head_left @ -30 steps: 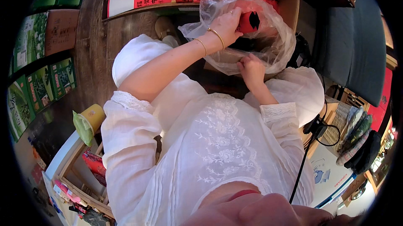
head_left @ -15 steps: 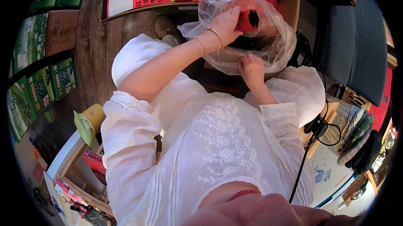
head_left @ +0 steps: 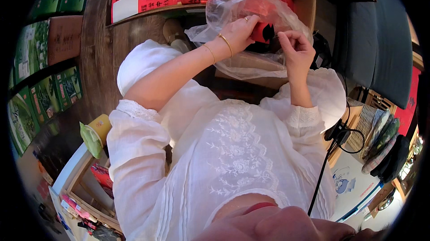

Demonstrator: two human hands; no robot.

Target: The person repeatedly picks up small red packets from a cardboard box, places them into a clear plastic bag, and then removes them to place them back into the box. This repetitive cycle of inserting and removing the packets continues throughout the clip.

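A clear plastic bag (head_left: pixel 244 68) stands open in front of my knees, with red contents showing through its far wall. My left hand (head_left: pixel 241 33), with a ring and two gold bracelets at the wrist, reaches over it. It is closed on the near-left edge of a red packet (head_left: pixel 260 33) with a black figure on it, inside the bag's mouth. Just right of the packet is my right hand (head_left: pixel 298 49), raised, thumb and fingers drawn together. Whether anything lies between those fingertips cannot be made out.
Behind the bag stands a cardboard box (head_left: pixel 307 6) of red packets; left of it is a tray (head_left: pixel 172 7) of more. Green boxes (head_left: pixel 33 46) line the far left. A yellow cup (head_left: pixel 99 127) sits by my left elbow. A black cable (head_left: pixel 323 169) hangs beside my right arm.
My right hand has left the bag's near rim and risen up and right to beside the packet. My left hand, still on the red packet, has shifted slightly left and nearer.
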